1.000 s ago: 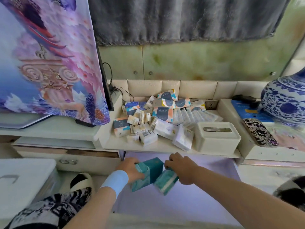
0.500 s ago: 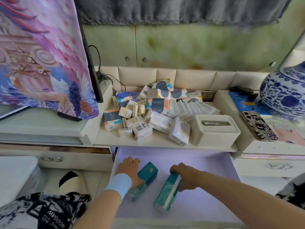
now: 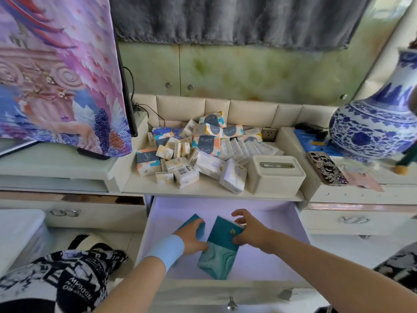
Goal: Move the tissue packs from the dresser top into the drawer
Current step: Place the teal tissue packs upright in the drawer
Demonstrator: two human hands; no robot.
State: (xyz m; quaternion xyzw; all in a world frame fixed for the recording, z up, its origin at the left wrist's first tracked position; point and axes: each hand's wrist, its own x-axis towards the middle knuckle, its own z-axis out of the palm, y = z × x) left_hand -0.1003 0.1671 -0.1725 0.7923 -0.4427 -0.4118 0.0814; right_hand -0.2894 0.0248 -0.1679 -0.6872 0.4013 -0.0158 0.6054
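1. The right teal pack [image 3: 220, 243] is inside the open drawer [image 3: 277, 224], near its middle. Its dark end points to 12 o'clock and its paler end to 6 o'clock. Whether it rests fully on the drawer floor cannot be told.
2. The right hand [image 3: 250, 230] holds this pack at its 2 o'clock corner. The thumb is against the right edge, curled fingers are on the top corner, and the forefinger is lifted clear. Most of the pack lies at 8 o'clock from the hand.
3. The left teal pack [image 3: 191, 220] is just beside the first, at its 10 o'clock, also in the drawer.
4. The left hand [image 3: 191, 237], with a blue wristband [image 3: 165, 250], lies over this pack with its fingers bent round the far edge, gripping it. Only the pack's 12 o'clock end shows past the hand.
5. At 12 o'clock from the drawer, a pile of tissue packs [image 3: 198, 152] sits on the dresser top [image 3: 203, 189].
6. A cream tissue box [image 3: 276, 177] stands at 3 o'clock of the pile, touching it.
7. Further toward 3 o'clock are a patterned phone case [image 3: 327, 168] and a blue-and-white vase [image 3: 372, 132].
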